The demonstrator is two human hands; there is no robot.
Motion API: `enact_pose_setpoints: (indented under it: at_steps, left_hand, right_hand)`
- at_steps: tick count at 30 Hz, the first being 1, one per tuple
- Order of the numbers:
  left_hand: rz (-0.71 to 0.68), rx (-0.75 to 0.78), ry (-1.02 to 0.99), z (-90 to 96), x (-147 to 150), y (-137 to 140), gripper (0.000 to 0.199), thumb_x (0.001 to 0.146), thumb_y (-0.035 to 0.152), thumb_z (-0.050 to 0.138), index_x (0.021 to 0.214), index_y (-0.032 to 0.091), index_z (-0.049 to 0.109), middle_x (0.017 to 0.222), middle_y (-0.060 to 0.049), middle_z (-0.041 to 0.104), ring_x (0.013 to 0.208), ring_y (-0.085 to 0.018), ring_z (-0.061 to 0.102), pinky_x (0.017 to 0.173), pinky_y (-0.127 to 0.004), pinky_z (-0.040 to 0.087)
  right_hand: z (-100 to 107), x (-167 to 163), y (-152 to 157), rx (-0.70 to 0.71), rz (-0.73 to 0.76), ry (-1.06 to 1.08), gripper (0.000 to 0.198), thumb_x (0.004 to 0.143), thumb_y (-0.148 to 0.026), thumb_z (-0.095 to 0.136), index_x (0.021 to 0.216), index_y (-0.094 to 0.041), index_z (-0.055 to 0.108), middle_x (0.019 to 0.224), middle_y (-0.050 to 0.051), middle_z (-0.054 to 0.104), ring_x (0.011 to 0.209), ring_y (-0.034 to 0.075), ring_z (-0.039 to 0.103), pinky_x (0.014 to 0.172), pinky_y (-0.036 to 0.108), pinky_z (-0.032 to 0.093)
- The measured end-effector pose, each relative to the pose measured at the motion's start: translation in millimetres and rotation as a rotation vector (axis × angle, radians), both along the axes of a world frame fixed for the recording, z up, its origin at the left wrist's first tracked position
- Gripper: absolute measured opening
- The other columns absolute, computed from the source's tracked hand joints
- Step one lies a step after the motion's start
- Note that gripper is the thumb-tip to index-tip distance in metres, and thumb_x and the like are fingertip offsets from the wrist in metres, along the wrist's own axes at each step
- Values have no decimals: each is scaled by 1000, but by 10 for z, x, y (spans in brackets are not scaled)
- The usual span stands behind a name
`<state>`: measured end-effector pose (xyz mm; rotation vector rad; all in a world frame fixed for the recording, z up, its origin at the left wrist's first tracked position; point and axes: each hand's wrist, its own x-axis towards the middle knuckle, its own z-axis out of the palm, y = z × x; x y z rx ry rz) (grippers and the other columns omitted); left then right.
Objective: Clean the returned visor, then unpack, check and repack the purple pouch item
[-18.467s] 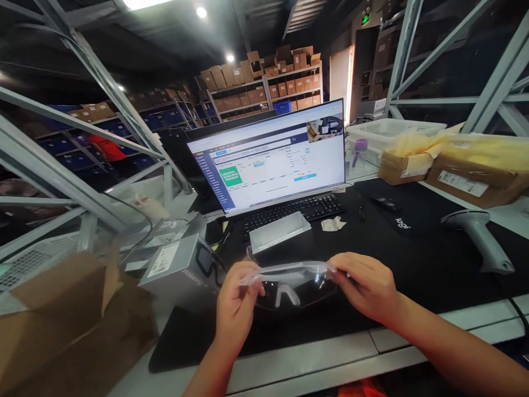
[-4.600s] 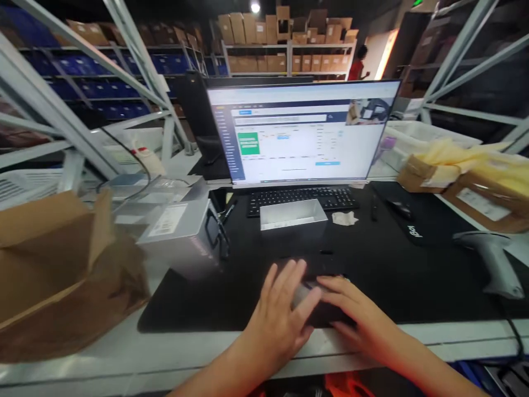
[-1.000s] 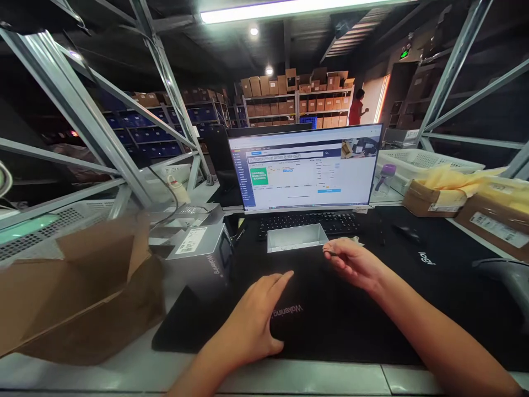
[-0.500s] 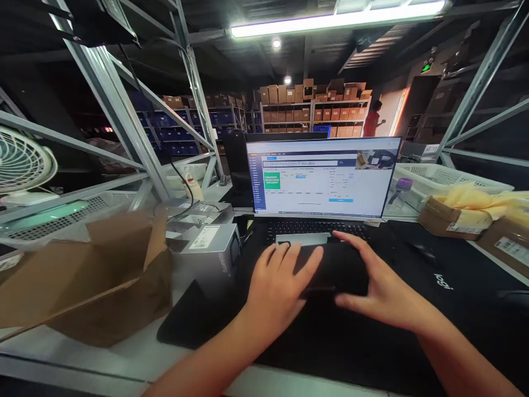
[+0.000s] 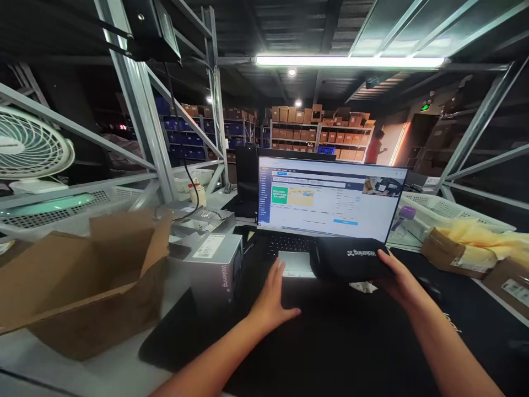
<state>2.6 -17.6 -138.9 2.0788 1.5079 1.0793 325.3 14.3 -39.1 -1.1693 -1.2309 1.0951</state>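
My right hand (image 5: 399, 275) grips the right end of a black zip-style case (image 5: 347, 262) with upside-down white lettering, tilted above the desk mat in front of the screen. My left hand (image 5: 273, 300) is off the case, thumb and fingers spread. Its fingertips are by the left edge of a flat pale grey item (image 5: 295, 264) in front of the keyboard; whether they touch it I cannot tell. Beneath the case a crumpled whitish piece (image 5: 363, 286) shows, its kind unclear. To the left stands a grey printed product box (image 5: 215, 270) with a white label.
An open cardboard box (image 5: 103, 309) stands at the left. Behind the keyboard (image 5: 289, 242) is a lit monitor (image 5: 322, 198). A mouse (image 5: 430, 286) lies right on the black mat (image 5: 330, 342). Cartons (image 5: 450, 253) and a white basket (image 5: 454, 212) line the right. A person (image 5: 374, 149) stands far back.
My left hand has come off the case and moved left and down. My right hand has turned the case so its lettering shows. The whole view has shifted with the head.
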Motion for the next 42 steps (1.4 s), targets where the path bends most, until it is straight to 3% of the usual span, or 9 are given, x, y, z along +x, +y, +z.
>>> enact_pose_setpoints:
  at_steps: [4, 7, 10, 15, 18, 23, 28, 33, 42]
  left_hand:
    - [47, 83, -3, 27, 96, -149, 49, 80, 8, 69, 125, 20, 54, 155, -16, 34, 142, -31, 44, 116, -52, 42]
    - [33, 140, 7, 86, 146, -238, 18, 88, 3, 55, 95, 17, 62, 151, -14, 39, 136, -29, 51, 113, -49, 47]
    - [39, 133, 17, 133, 205, -342, 14, 91, 6, 53, 85, 17, 60, 149, -13, 41, 132, -30, 55, 109, -47, 50]
    - [108, 17, 42, 210, 306, -526, 11, 93, 13, 57, 85, 19, 61, 141, -12, 48, 121, -29, 62, 97, -46, 58]
    - [118, 8, 46, 230, 309, -538, 11, 94, 14, 57, 84, 19, 60, 144, -11, 47, 120, -28, 63, 95, -47, 58]
    - [111, 43, 71, 208, 272, -483, 11, 93, 13, 57, 84, 19, 61, 148, -10, 44, 123, -28, 62, 97, -47, 58]
    - [145, 78, 113, 170, 266, -459, 9, 94, 15, 56, 90, 20, 63, 146, -11, 44, 121, -27, 64, 95, -45, 60]
    - [149, 132, 154, 104, 276, -441, 5, 92, 16, 59, 90, 19, 62, 145, -11, 45, 117, -27, 66, 90, -44, 62]
    - [83, 223, 261, 131, 323, -577, 7, 95, 18, 57, 90, 19, 63, 148, -14, 46, 113, -29, 69, 85, -44, 63]
  right_hand:
    - [-65, -113, 23, 0, -157, -157, 66, 73, -62, 76, 122, -25, 52, 110, 10, 65, 82, 27, 68, 55, 35, 59]
    - [-55, -164, -18, 3, -220, -326, 66, 74, -68, 73, 117, -21, 53, 109, 12, 65, 81, 28, 68, 58, 38, 59]
    - [-17, -204, -87, 20, -230, -499, 70, 75, -73, 68, 116, -17, 56, 109, 15, 68, 87, 32, 69, 65, 43, 59]
    - [-87, -242, -99, 91, -217, -838, 67, 76, -74, 63, 103, -13, 68, 121, 22, 66, 114, 41, 61, 100, 55, 47]
    - [-197, -269, -26, 64, -103, -800, 59, 73, -71, 65, 90, -14, 69, 127, 23, 62, 124, 41, 55, 109, 53, 40]
    - [-177, -364, -73, 30, -14, -482, 60, 82, -69, 62, 117, -20, 56, 119, 12, 66, 111, 31, 63, 95, 43, 52]
    - [84, -221, -303, 198, -189, -420, 60, 74, -64, 74, 116, -25, 57, 115, 6, 67, 104, 30, 64, 87, 38, 54]
    - [240, 93, -320, 69, -250, -201, 56, 71, -62, 76, 112, -28, 61, 105, 4, 70, 95, 29, 67, 74, 34, 57]
    - [-29, -113, -114, 75, -368, -654, 79, 75, -75, 60, 127, -18, 47, 118, 18, 64, 107, 36, 63, 94, 49, 50]
